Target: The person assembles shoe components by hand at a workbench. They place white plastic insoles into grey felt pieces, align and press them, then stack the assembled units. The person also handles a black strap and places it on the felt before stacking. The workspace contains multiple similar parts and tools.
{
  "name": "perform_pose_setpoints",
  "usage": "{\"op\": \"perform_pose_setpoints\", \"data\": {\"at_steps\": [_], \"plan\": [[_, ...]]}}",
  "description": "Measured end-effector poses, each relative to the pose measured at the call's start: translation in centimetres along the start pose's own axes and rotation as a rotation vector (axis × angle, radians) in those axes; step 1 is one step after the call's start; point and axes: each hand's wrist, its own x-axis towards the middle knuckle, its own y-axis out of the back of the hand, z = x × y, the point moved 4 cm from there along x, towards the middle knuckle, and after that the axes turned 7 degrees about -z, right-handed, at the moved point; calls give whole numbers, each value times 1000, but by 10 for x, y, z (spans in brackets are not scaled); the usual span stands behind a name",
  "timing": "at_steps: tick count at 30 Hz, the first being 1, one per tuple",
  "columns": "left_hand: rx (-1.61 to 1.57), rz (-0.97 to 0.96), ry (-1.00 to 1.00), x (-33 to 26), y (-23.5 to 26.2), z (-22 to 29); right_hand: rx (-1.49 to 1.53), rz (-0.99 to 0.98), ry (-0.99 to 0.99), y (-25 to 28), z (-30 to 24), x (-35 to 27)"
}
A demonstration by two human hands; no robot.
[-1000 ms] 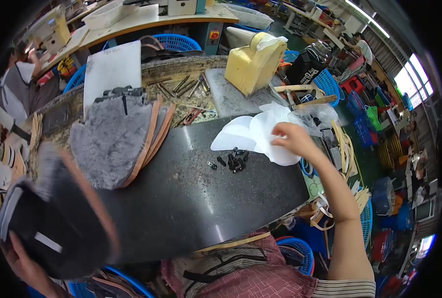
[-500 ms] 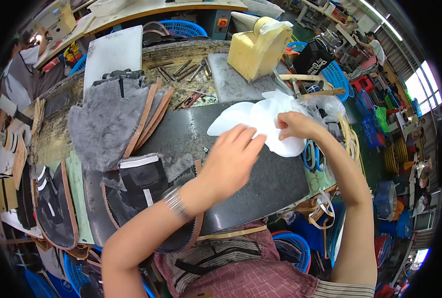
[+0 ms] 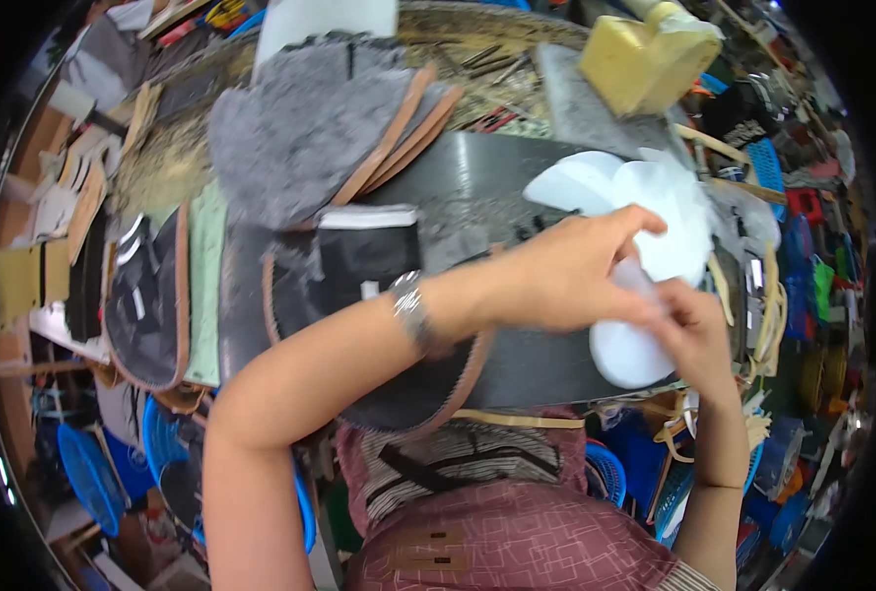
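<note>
A maroon patterned garment [image 3: 517, 537] fills the bottom edge, with a blue plastic basket [image 3: 606, 471] low to its right. Above, both bare forearms reach over a dark, smooth counter [image 3: 468, 187]. The left hand [image 3: 581, 276], a clear band around its wrist, has its thumb and forefinger spread wide; blur hides whether the thumb presses on anything. Facing it, the right hand [image 3: 702, 335] has its fingers bent closed on a thin white rounded sheet [image 3: 630, 360], which lies between the two hands, over the counter's right part.

Beneath the left forearm lies a black rounded panel [image 3: 369, 246] with a tan edge and a white strip on top. A similar, smaller-looking black piece [image 3: 147, 330] lies well to its left. Beyond the hands, more white sheets [image 3: 660, 197] overlap in a loose fan. Farther left sit grey fluffy pieces [image 3: 300, 133] with tan edges; at far right stands a yellow blocky container [image 3: 635, 69].
</note>
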Motion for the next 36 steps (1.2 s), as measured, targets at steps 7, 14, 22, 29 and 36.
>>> {"op": "perform_pose_setpoints", "data": {"at_steps": [7,14,22,29,36], "plan": [[-105,531,604,-197,34,16,540,-534,-200,-102,-56,39],[71,536,748,-248,19,-22,454,-731,-347,-147,-50,59],[496,446,699,-244,8,-33,110,-612,-188,-152,-46,57],[660,707,714,-264,55,-10,-241,-28,285,-108,-60,79],[300,777,597,-194,71,-39,-24,-146,31,-133,-71,134]]}}
